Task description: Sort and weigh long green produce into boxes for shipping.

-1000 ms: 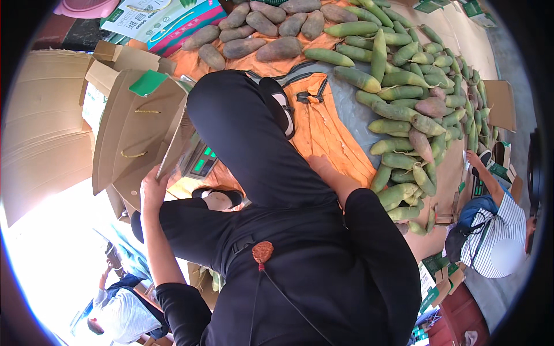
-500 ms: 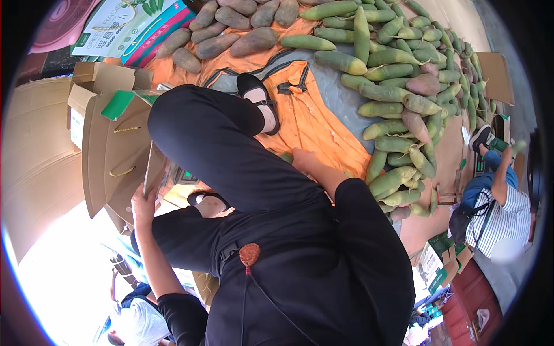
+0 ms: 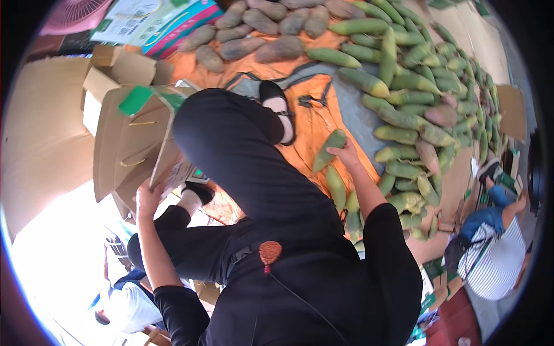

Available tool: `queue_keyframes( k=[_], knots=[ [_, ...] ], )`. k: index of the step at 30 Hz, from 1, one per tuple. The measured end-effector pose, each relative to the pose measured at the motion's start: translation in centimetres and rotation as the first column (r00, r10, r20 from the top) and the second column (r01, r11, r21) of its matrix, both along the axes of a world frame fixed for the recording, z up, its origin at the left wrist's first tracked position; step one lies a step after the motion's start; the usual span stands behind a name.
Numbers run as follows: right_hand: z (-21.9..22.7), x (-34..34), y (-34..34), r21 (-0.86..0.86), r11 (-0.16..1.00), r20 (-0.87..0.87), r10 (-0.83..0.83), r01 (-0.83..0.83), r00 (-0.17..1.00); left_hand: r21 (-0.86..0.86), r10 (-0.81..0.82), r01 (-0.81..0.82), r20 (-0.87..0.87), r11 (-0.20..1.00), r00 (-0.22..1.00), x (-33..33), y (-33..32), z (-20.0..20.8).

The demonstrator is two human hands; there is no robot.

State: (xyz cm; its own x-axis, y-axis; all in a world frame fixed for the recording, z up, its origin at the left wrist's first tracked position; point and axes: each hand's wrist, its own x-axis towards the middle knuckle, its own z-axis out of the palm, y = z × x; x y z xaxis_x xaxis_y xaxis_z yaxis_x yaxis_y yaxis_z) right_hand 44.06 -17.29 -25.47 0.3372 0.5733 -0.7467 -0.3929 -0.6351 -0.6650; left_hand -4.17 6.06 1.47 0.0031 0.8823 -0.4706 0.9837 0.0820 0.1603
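My right hand (image 3: pixel 348 155) is closed round one end of a green radish (image 3: pixel 328 151), held above the orange sheet (image 3: pixel 309 118). Beneath it, another green radish (image 3: pixel 335 184) lies beside my thigh. To the left, my left hand (image 3: pixel 148 199) grips the edge of an opened cardboard box (image 3: pixel 118 141) with yellow cord handles and a green flap. The box stands tilted against my raised knee, and its bottom is out of sight. Right of the sheet is a large heap of green radishes (image 3: pixel 404 135), a few reddish ones among them.
Brownish-purple roots (image 3: pixel 280 49) lie in rows at the far side. Large cardboard (image 3: pixel 43 127) stands at the left, with a pink plastic item (image 3: pixel 72 14) beyond. A person in a striped top (image 3: pixel 493 256) is at the right; another person (image 3: pixel 135 305) is at the lower left.
My right hand has come up from low beside my thigh and now holds a green radish in plain sight. My left hand keeps its grip on the box edge. The whole view has shifted.
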Motion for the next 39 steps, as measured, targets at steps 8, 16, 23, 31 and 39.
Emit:
queue_keyframes(
  k=[8, 16, 23, 31, 39],
  knots=[
    [5.6, 0.5, 7.3, 0.141, 0.984, 0.326, 0.06, -0.111, 0.944, 0.053, -0.087, 0.083, 0.091, 0.995, 0.992, -0.3, -0.3, 0.0],
    [31.6, -2.2, 22.6, 0.691, 0.666, 0.481, -0.132, -0.282, 0.867, 0.117, -0.148, 0.142, 0.045, 0.983, 0.988, -1.4, -0.5, -0.1],
    [44.9, -16.9, 28.6, 0.689, 0.063, 0.7, 0.203, -0.722, 0.685, 0.108, -0.14, 0.131, 0.078, 0.985, 0.987, -1.8, -1.0, -0.4],
    [34.4, -32.8, 32.2, -0.005, -0.119, 0.979, 0.203, -0.993, -0.029, 0.099, -0.138, 0.133, 0.05, 0.986, 0.989, -1.5, -0.8, -1.1],
    [24.3, -37.5, 32.1, -0.469, -0.211, 0.758, 0.402, -0.858, -0.513, 0.127, -0.161, 0.158, 0.016, 0.979, 0.987, -1.7, -0.9, -0.6]
  ],
)
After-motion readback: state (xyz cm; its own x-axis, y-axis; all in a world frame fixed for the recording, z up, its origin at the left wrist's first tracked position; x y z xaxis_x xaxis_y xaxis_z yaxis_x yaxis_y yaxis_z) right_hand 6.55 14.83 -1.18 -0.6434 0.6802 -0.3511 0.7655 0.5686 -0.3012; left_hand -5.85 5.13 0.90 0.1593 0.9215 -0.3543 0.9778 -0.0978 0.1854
